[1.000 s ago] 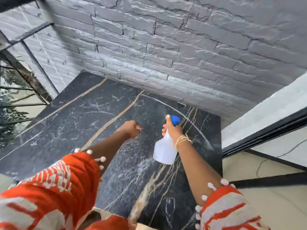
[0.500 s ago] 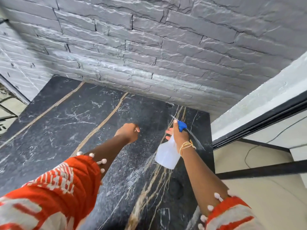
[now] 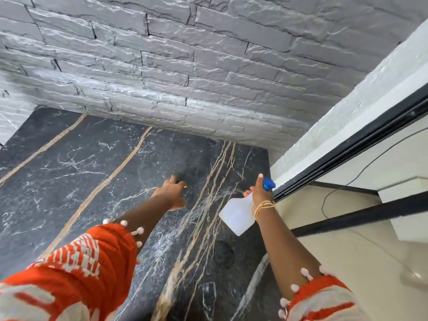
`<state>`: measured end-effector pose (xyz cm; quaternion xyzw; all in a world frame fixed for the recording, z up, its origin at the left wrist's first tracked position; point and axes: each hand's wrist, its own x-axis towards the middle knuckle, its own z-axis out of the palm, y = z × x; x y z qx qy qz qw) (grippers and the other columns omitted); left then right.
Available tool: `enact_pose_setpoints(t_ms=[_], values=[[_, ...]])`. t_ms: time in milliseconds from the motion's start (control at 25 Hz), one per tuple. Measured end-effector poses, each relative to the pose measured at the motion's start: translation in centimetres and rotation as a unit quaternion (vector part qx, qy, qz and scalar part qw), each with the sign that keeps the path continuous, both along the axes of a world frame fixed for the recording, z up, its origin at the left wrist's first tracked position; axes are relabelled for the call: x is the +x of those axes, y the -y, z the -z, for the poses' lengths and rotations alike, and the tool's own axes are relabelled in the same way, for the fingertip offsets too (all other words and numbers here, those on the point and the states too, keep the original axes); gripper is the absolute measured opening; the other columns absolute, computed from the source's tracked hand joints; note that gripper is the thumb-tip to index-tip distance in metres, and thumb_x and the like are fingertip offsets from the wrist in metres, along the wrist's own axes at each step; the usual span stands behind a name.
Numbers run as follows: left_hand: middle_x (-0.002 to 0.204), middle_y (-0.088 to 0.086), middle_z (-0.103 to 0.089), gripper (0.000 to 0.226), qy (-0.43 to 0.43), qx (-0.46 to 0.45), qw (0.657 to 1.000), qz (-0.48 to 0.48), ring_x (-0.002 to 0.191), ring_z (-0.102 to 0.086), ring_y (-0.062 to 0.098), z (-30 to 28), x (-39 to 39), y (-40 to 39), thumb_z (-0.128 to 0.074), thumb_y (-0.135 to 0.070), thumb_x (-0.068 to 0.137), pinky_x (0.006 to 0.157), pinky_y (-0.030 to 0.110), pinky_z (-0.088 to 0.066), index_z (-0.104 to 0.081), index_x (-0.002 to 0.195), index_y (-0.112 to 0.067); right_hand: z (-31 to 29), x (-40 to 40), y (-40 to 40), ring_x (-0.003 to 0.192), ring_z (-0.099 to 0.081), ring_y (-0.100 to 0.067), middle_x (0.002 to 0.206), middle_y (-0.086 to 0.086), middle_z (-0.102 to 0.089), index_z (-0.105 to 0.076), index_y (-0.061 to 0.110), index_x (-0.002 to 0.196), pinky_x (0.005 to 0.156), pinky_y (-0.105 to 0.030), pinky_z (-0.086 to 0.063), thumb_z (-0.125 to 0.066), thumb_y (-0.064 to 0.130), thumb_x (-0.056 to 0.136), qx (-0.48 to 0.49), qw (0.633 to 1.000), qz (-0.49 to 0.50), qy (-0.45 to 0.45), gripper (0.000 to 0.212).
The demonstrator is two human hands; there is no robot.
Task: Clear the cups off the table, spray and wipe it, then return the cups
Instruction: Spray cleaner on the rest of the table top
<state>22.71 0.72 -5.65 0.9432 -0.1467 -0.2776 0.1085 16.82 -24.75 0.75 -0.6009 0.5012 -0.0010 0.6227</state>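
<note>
The right hand [image 3: 259, 193] gripped a translucent white spray bottle with a blue nozzle [image 3: 238, 214], held above the right edge of the black gold-veined marble table [image 3: 92, 163]. The left hand [image 3: 172, 192] hovered over the tabletop, fingers seemingly loosely extended and holding nothing.

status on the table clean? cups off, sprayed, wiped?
Done: no cups show on the marble table, so clearing looks finished. In hand: the right hand grips the spray bottle over the table's right side, where fine droplets speckle the surface. The left hand reaches out over the table; no cloth shows in it. Left: wiping and returning the cups.
</note>
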Motion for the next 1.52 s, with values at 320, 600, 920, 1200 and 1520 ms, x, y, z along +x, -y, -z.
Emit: enact_pose_setpoints(t_ms=[320, 600, 920, 1200, 1520], values=[[0.156, 0.009, -0.015, 0.107, 0.021, 0.046, 0.999, 0.007, 0.140, -0.025, 0.030, 0.1, -1.3, -2.3, -0.080, -0.053, 0.063, 0.107, 0.056, -0.036, -0.023, 0.149, -0.023, 0.4, 0.5, -2.9, 0.065, -0.062, -0.016, 0.095, -0.012, -0.068, -0.060, 0.003, 0.102, 0.055, -0.025, -0.048, -0.048, 0.058, 0.091, 0.030, 0.998, -0.062, -0.014, 0.057], [0.160, 0.011, -0.005, 0.120, 0.014, 0.056, 0.998, -0.013, 0.145, -0.015, 0.031, -0.1, -2.2, -5.8, -0.083, -0.058, 0.056, 0.111, 0.058, -0.029, -0.017, 0.150, -0.024, 0.8, 3.2, -10.4, 0.056, -0.059, -0.016, 0.074, -0.007, -0.063, -0.060, 0.007, 0.079, 0.054, -0.027, -0.051, -0.059, 0.050, 0.090, 0.068, 0.987, -0.140, 0.028, 0.044], [0.161, 0.006, -0.004, 0.124, 0.027, 0.048, 0.998, 0.002, 0.147, -0.014, 0.029, 0.1, -3.0, -8.3, -0.082, -0.060, 0.055, 0.114, 0.057, -0.024, -0.012, 0.152, -0.027, 0.6, 3.9, -15.4, 0.071, -0.067, -0.016, 0.081, -0.001, -0.068, -0.064, 0.010, 0.094, 0.072, -0.033, -0.059, -0.057, 0.049, 0.091, 0.079, 0.951, -0.296, 0.038, 0.039], [0.162, 0.002, 0.001, 0.123, 0.020, 0.033, 0.999, 0.007, 0.149, -0.006, 0.025, 0.2, -3.5, -9.0, -0.082, -0.056, 0.059, 0.118, 0.053, -0.016, -0.008, 0.153, -0.028, 0.4, 3.7, -18.1, 0.066, -0.066, -0.018, 0.082, -0.011, -0.069, -0.066, 0.003, 0.092, 0.055, -0.024, -0.054, -0.058, 0.051, 0.090, 0.052, 0.955, -0.291, 0.025, 0.049], [0.162, 0.000, 0.005, 0.118, 0.015, 0.037, 0.999, 0.018, 0.150, -0.002, 0.023, 0.4, -3.9, -9.6, -0.079, -0.055, 0.065, 0.119, 0.050, -0.014, -0.006, 0.153, -0.027, 1.3, 2.4, -18.5, 0.054, -0.058, -0.015, 0.068, -0.006, -0.060, -0.061, 0.007, 0.078, 0.054, -0.028, -0.052, -0.058, 0.052, 0.090, 0.036, 0.969, -0.244, 0.030, 0.047]])
